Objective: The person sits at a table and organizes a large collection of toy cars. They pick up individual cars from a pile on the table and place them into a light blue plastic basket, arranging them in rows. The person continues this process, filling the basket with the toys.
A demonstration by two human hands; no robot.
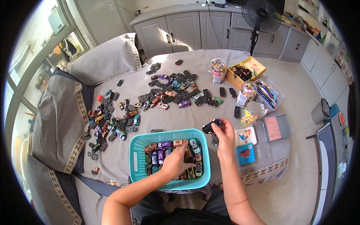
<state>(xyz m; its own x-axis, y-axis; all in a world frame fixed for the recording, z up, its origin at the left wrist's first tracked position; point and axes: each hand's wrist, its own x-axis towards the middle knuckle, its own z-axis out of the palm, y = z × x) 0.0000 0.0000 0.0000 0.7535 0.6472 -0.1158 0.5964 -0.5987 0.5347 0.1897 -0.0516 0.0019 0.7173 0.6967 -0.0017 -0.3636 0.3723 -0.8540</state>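
Note:
A turquoise plastic basket (pixel 139 173) stands in front of me, with toy cars in rows inside. My left hand (pixel 176 162) reaches into it, with thumb and fingers around a dark toy car (pixel 190 155) near the right-hand rows. Right of the basket, my right hand (pixel 224 135) is raised and closed on a black toy car (pixel 210 126). Another dark toy car (pixel 215 140) shows just beneath that one, against the same fingers. A large loose pile of toy cars (pixel 168 93) covers the cloth beyond the basket, many of them dark side up.
Right of me are candy jars (pixel 250 114), a yellow box (pixel 235 80), a clear bin of pens (pixel 268 95), a case of pink cards (pixel 276 127) and a blue card (pixel 245 153). A sofa (pixel 56 120) borders the left. A fan (pixel 261 17) stands beyond.

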